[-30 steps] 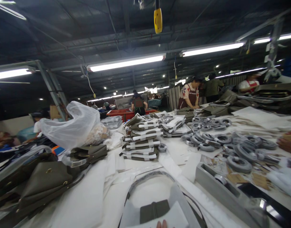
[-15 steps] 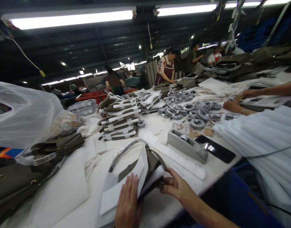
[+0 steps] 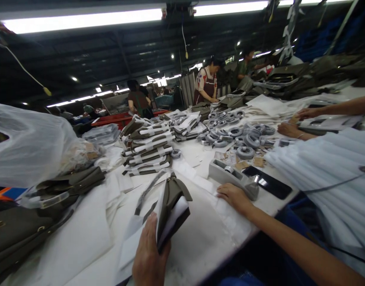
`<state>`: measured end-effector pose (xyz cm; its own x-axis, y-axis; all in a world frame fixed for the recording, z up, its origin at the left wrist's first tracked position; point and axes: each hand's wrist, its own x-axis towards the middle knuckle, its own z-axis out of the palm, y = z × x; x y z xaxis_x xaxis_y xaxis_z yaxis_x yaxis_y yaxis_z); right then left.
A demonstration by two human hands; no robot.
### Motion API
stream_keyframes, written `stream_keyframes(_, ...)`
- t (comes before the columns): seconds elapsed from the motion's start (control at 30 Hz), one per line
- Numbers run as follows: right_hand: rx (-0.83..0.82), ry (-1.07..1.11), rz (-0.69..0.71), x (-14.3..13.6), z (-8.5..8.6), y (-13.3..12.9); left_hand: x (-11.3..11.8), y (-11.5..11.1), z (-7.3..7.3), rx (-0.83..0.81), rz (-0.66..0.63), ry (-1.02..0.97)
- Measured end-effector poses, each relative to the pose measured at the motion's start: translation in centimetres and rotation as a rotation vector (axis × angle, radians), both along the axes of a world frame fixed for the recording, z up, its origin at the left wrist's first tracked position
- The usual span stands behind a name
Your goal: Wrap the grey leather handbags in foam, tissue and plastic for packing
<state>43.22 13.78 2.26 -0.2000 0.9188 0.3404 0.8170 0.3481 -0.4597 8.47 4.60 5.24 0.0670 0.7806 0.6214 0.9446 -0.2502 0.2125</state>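
Note:
An olive handbag (image 3: 169,198) stands tilted on the table in front of me, with white sheeting along its side and a grey-wrapped handle. My left hand (image 3: 151,250) is closed around its near end, and the thumb is hidden behind it. A white padding piece shows in the bag's side. To the right, my right hand (image 3: 234,198) has its fingers bent onto a thin white foam sheet (image 3: 227,220) on the table, gripping its upper part. Just beyond that hand sits a grey tape dispenser (image 3: 230,176).
A black phone (image 3: 268,182) lies beside the dispenser. Behind are stacked wrapped bags (image 3: 149,151) and grey wrapped rings (image 3: 245,152). More olive bags (image 3: 18,226) lie left; white foam sheets (image 3: 322,163) are piled right. A co-worker's hands (image 3: 292,125) work at far right.
My right hand has left the handbag and moved right to the foam sheet. The bag has turned more upright in my left hand.

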Motion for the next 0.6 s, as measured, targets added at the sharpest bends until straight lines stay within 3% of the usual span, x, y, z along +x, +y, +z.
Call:
stream_keyframes(0.2,-0.014,-0.026,-0.050,-0.4,1.6,0.4,-0.2,0.1,0.1,-0.004,0.014,-0.034)
stream_keyframes(0.4,-0.010,-0.034,-0.034,-2.9,5.3,-0.8,-0.4,0.1,0.2,-0.012,0.022,-0.055)
stream_keyframes(0.5,-0.182,0.017,0.131,-5.1,6.5,-3.0,-0.6,0.1,0.2,0.000,0.006,-0.047)
stream_keyframes(0.6,-0.405,0.085,0.298,-7.1,5.8,-4.4,-0.7,0.1,-0.1,-0.003,-0.018,-0.021)
